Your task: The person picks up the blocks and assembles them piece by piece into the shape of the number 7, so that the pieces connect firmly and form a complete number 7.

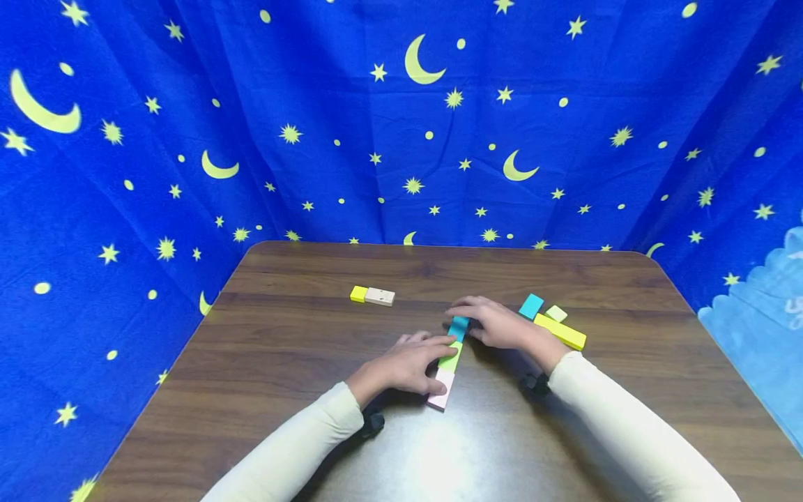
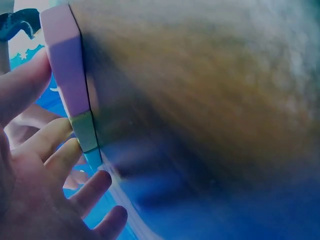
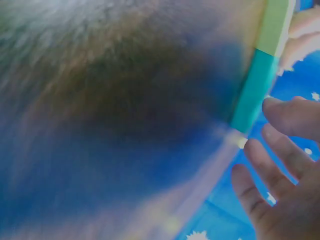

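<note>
Well, the only thing resembling print is a pale marking [image 1: 795,314] on the light blue patch of cloth [image 1: 753,328] at the far right, and it is too cut off by the edge to read.

Nearer to me, three blocks lie end to end on the wooden table [image 1: 282,390], between my hands, in a row slanting slightly rightward as it runs away: the pink block [image 1: 441,399] nearest, the green block [image 1: 449,360] in the middle, the blue block [image 1: 459,327] farthest.

My left hand [image 1: 410,362] lies along the left side of the row with fingers spread and relaxed, thumb at the pink block and two fingertips at the green block. My right hand [image 1: 498,324] is at the far end, its fingers loosely extended around the blue block without clasping it; I cannot tell whether they touch it.

Just beyond my right wrist lie a turquoise piece [image 1: 531,306], a small pale green block [image 1: 556,313] and a long yellow block [image 1: 560,331]. Far to the left, a short yellow block [image 1: 358,293] touches a beige block [image 1: 380,297].
</note>
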`<state>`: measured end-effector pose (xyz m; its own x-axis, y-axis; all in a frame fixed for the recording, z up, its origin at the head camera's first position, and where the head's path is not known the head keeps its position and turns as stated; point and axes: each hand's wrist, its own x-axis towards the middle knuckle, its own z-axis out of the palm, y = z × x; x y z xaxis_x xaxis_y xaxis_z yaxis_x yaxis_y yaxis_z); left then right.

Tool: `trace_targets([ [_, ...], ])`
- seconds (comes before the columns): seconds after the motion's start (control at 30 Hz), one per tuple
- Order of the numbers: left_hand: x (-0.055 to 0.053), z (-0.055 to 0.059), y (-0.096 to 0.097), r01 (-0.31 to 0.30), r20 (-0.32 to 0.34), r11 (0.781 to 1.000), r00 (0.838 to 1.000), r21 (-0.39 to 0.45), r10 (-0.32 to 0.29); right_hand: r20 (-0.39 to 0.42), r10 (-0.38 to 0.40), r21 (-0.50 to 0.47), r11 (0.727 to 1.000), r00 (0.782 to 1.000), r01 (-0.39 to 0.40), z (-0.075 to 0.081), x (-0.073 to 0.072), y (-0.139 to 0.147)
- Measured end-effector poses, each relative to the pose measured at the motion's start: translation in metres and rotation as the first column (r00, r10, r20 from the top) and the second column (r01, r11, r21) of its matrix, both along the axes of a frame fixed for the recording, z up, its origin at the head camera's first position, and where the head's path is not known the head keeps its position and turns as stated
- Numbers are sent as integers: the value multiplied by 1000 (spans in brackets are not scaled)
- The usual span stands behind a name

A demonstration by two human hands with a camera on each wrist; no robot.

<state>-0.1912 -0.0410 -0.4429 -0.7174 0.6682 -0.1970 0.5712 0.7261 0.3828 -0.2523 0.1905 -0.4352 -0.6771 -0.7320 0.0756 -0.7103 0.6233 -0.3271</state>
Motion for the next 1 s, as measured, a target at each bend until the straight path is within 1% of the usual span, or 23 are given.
trace_targets([
  [0.17, 0, -2, 1, -10, 26, 1000, 1000, 8, 10, -82, 7, -27, 1000, 997, -9, 13, 11, 19],
  [0.27, 0, -2, 0, -9, 20, 1000, 1000, 4, 9, -115, -9, -29, 1000, 993, 6, 21, 18, 38],
  [0.43, 0, -2, 0, -15, 14, 1000, 1000, -3, 15, -107, -109, -10, 994, 988, 109, 35, 28, 80],
  [0.53, 1, -2, 0, -14, 16, 1000, 1000, -5, 15, -93, -183, -5, 983, 979, 183, 41, 34, 105],
  [0.67, 1, -1, -2, -13, 12, 1000, 1000, -4, 13, -68, -267, -11, 964, 961, 267, 40, 36, 131],
  [0.73, 2, -1, -3, -16, 12, 1000, 1000, -6, 16, -64, -289, -10, 957, 955, 289, 38, 36, 140],
  [0.87, 2, -1, -3, -14, 15, 1000, 1000, -3, 14, -58, -304, -3, 953, 951, 304, 33, 36, 150],
  [1.0, 2, 0, -3, -10, 25, 1000, 1000, 3, 10, -52, -319, 2, 948, 946, 319, 27, 36, 152],
])
